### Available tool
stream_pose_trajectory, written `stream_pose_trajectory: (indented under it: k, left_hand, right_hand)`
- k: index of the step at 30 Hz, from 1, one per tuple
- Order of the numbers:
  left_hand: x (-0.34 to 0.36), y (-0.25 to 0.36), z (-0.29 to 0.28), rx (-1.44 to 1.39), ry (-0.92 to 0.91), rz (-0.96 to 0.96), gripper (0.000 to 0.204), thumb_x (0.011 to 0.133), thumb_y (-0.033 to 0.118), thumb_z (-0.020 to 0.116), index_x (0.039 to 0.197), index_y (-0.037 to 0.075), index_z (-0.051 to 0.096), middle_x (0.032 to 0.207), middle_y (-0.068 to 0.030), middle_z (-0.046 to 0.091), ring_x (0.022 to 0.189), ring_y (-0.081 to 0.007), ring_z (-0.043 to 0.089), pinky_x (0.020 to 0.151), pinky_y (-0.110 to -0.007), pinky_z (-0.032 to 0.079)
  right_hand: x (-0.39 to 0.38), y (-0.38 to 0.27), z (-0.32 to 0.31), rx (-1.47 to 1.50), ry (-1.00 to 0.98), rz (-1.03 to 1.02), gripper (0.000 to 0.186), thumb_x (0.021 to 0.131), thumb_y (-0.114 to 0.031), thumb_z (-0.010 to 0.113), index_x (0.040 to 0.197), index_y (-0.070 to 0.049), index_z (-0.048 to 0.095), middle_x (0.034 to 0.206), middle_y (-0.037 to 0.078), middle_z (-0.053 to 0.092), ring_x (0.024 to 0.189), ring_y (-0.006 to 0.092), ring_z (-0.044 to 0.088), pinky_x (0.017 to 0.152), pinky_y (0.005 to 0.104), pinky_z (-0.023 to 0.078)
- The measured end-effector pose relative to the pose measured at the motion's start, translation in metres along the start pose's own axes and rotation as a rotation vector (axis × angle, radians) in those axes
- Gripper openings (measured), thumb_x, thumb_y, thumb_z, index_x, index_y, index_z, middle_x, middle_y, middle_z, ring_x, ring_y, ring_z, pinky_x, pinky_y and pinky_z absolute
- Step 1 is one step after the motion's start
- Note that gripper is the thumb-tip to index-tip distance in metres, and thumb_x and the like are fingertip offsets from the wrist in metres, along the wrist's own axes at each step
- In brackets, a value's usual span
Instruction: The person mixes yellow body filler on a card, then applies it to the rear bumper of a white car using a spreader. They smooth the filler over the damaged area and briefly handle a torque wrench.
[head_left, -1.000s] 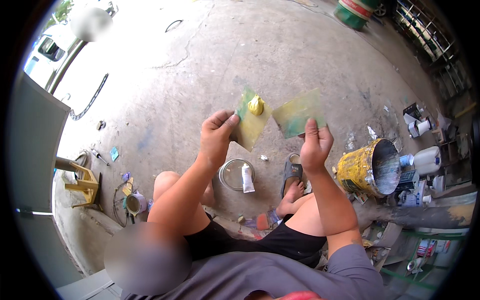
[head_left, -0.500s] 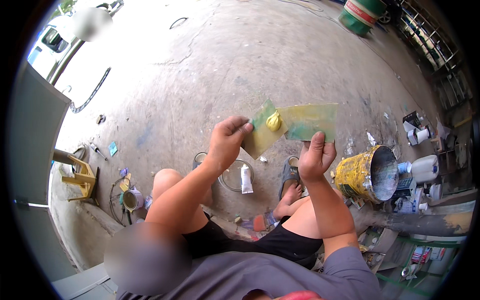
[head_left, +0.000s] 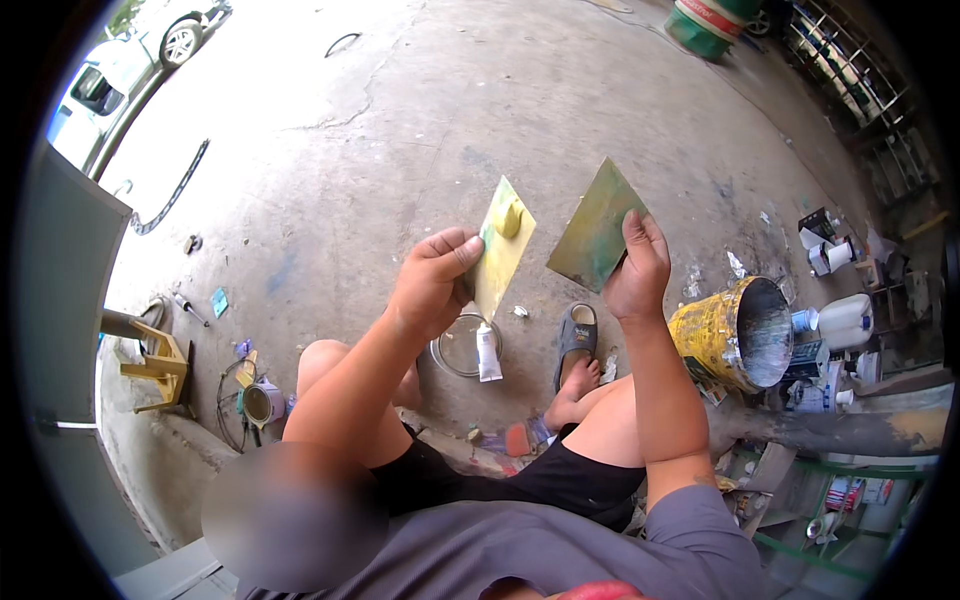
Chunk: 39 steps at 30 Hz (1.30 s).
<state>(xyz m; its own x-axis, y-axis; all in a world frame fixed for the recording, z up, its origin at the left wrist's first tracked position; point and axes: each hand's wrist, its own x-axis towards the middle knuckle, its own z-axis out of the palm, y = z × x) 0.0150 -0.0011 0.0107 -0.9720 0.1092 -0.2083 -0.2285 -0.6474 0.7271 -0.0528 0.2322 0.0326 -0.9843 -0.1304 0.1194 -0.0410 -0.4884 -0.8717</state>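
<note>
My left hand (head_left: 430, 282) is closed on the edge of a thin, flat, yellowish-green putty spreader (head_left: 492, 272), thumb on top. A lump of yellow putty (head_left: 507, 219) clings to that spreader near its far end. My right hand (head_left: 640, 272) grips a second spreader (head_left: 590, 232), a square green-and-yellow smeared sheet, tilted with one corner pointing away from me. A gap separates the two sheets, both held above the floor. Below them, between my feet, a white tube (head_left: 488, 358) lies across a round metal rim (head_left: 440, 352).
On the right, a paint-smeared yellow bucket (head_left: 705, 340) lies tipped beside a white jug (head_left: 846, 318) and other containers. To the left are a yellow stand (head_left: 160, 370), an opened can (head_left: 263, 402) and a screwdriver-like tool (head_left: 190, 308). A green drum (head_left: 700, 35) stands far right.
The two spreaders, touching or overlapping before, are now apart. My left hand has turned its sheet more upright; my right hand has rotated its sheet onto a corner.
</note>
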Motion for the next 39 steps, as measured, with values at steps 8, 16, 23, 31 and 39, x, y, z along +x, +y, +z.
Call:
stream_pose_trajectory:
  k: [8, 16, 23, 31, 39]
  left_hand:
    - [-0.018, -0.047, 0.021, -0.136, -0.28, -0.363, 0.022, 0.1, 0.013, 0.06, 0.114, -0.004, 0.064, 0.104, -0.0111, 0.07, 0.093, -0.0192, 0.069, 0.083, -0.033, 0.056]
    - [0.004, 0.013, 0.011, -0.128, 0.065, 0.056, 0.018, 0.104, 0.019, 0.053, 0.103, 0.003, 0.061, 0.081, -0.0067, 0.066, 0.066, -0.017, 0.063, 0.061, -0.031, 0.053]
    - [-0.015, -0.044, 0.006, 0.008, -0.257, -0.297, 0.022, 0.102, 0.013, 0.057, 0.114, -0.004, 0.063, 0.101, -0.0095, 0.071, 0.089, -0.0184, 0.07, 0.08, -0.033, 0.057]
    - [0.007, 0.015, 0.005, -0.027, 0.135, 0.108, 0.023, 0.104, 0.016, 0.051, 0.114, -0.002, 0.062, 0.093, -0.0091, 0.071, 0.076, -0.017, 0.069, 0.068, -0.032, 0.058]
    - [-0.007, -0.013, 0.004, 0.321, 0.086, -0.045, 0.019, 0.099, 0.016, 0.063, 0.106, -0.001, 0.069, 0.086, -0.0019, 0.067, 0.072, -0.0096, 0.06, 0.064, -0.027, 0.049]
  right_hand:
    - [-0.003, 0.021, 0.007, -0.011, 0.13, 0.315, 0.033, 0.1, -0.043, 0.06, 0.103, -0.011, 0.062, 0.071, -0.002, 0.057, 0.049, 0.0064, 0.049, 0.044, 0.0233, 0.04]
    - [-0.009, 0.028, 0.004, 0.113, -0.143, 0.345, 0.033, 0.099, -0.041, 0.062, 0.116, -0.013, 0.059, 0.073, -0.004, 0.054, 0.044, 0.003, 0.043, 0.037, 0.0202, 0.034]
    - [-0.007, 0.025, 0.018, -0.055, 0.203, 0.349, 0.035, 0.097, -0.044, 0.065, 0.095, -0.01, 0.058, 0.064, -0.003, 0.051, 0.046, 0.0069, 0.044, 0.042, 0.0251, 0.038]
    - [-0.015, 0.037, 0.012, -0.148, -0.02, 0.076, 0.037, 0.103, -0.033, 0.059, 0.117, 0.0, 0.064, 0.099, 0.001, 0.067, 0.091, 0.0069, 0.058, 0.081, 0.0245, 0.048]
    - [-0.018, 0.023, 0.003, -0.287, 0.201, -0.489, 0.03, 0.105, -0.028, 0.054, 0.099, -0.001, 0.064, 0.089, 0.0, 0.063, 0.081, 0.0073, 0.052, 0.071, 0.0242, 0.044]
